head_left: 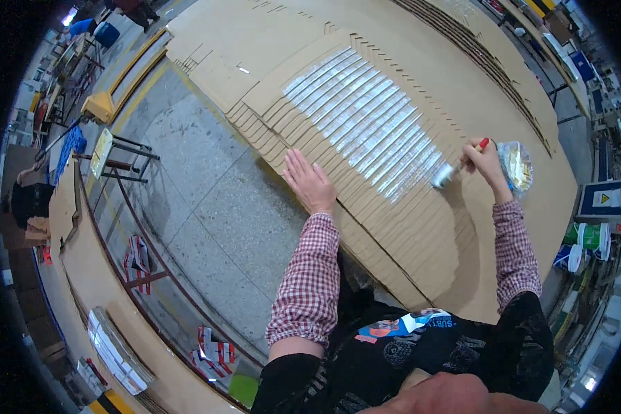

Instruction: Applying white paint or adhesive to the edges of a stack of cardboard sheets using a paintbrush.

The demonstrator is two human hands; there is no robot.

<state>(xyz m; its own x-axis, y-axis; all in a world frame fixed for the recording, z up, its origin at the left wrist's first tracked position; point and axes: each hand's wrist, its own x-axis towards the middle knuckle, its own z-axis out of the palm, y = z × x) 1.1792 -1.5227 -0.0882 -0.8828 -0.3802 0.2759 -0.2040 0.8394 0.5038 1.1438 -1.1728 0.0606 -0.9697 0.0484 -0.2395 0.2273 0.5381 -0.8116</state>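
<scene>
You had bright, fairly even light, apparently falling from above, on the cardboard sheets [400,241], which came out clear and mostly sharp. A broad, soft-edged shadow [460,248] darkened them below your brush [443,176], while the white stripes [366,114] stood out brightest. You had a small blown-out glare [70,16] at upper left. Your fisheye lens bowed the left tabletop [83,276]; toward the rim, details turned dim and soft, and the corners sank into black
</scene>
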